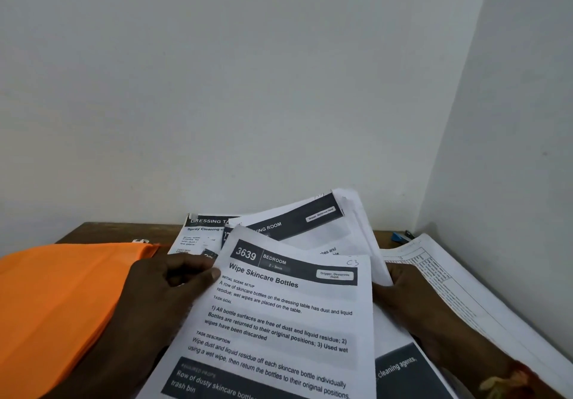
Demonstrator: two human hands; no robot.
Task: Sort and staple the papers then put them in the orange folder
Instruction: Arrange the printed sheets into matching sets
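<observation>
Left grip (167, 290) pinches the white printed front sheet (279, 321), headed "Wipe Skincare Bottles", with the thumb laid over its left edge near the top corner and the fingers hidden behind the paper. Right grip (406, 302) is clamped on the fan of white printed sheets (310, 228) at its right edge, at 3 o'clock from the front sheet; most of its fingers are hidden by the paper. Both bundles are lifted and tilted towards the camera, and the front sheet overlaps the fan, whose dark header bands rise behind it towards 1 o'clock.

At 9 o'clock from the hands, the flat orange plastic folder (62, 299) lies on the brown wooden counter (108, 232), partly under the left forearm. Another white sheet with a dark header (201, 232) lies flat on the counter at 11 o'clock, just beyond the folder's far corner. At 3 o'clock a large white sheet printed with a fine table (449, 277) rests by the white wall (248, 88), and a small blue object (399, 237) sits in the corner at 2 o'clock.
</observation>
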